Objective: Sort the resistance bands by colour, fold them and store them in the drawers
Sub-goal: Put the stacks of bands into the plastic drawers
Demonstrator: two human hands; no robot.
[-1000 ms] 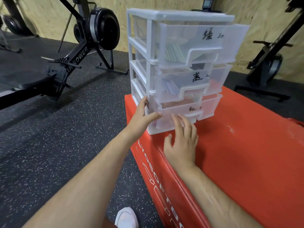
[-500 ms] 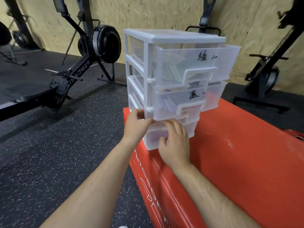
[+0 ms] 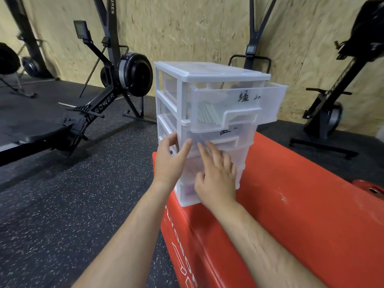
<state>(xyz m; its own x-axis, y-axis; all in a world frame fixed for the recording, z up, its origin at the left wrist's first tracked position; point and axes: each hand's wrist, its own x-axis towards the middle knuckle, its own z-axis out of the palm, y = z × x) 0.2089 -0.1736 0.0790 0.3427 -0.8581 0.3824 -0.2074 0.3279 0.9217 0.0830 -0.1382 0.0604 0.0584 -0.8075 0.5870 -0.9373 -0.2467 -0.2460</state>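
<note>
Head view: a white see-through drawer box [image 3: 212,72] stands on the near left corner of a big red pad [image 3: 301,215]. The box has three drawers. The top drawer [image 3: 268,102] sticks out toward the camera, and pale green bands [image 3: 207,116] lie folded inside it. It has a black mark written on its front. The middle drawer [image 3: 245,135] sticks out only a little, and something pale shows through its front, too blurry to tell. The bottom drawer [image 3: 187,192] looks pushed in, with something pink showing through.

The left hand [image 3: 169,163] holds the left front post of the box, with its thumb at the front and its fingers around the side. The right hand [image 3: 217,179] lies flat on the drawer fronts, fingers spread apart and pointing up at the middle drawer. It grips nothing.

A black rowing machine [image 3: 124,80] stands on the dark speckled floor [image 3: 62,204] to the left, in front of a wooden board wall [image 3: 187,28]
</note>
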